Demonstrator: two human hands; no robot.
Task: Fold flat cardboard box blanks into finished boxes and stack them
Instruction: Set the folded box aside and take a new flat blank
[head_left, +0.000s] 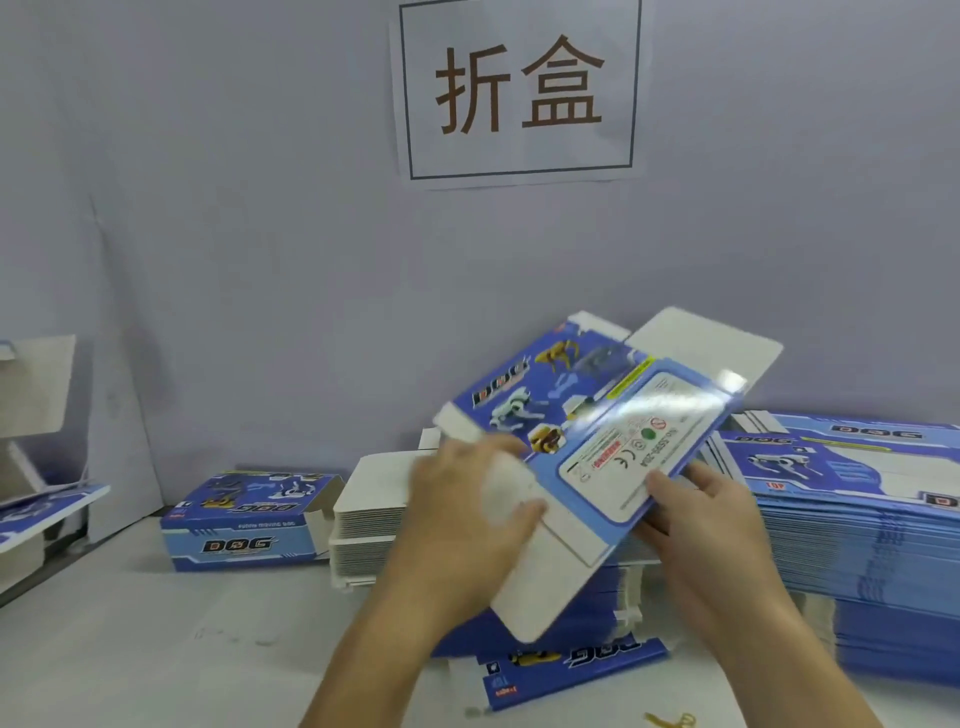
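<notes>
Holding a blue box blank (587, 415) tilted above the tabletop (130, 639), the left hand (462, 514) curls round its white lower flap while the right hand (696, 514) pinches its label edge. Beneath both grips lies a stack of blanks (857, 545); left of them stands a finished box (244, 525).

Inventory — one folded box (244, 525) at 9 o'clock, one lifted blank (597, 431) at centre, two hands, one wall sign (519, 91) at 12 o'clock; stacked blanks at 3 o'clock — uncountable.

Wall sign (519, 91) reads "折盒"; folded box (241, 525) reads "DOG".
</notes>
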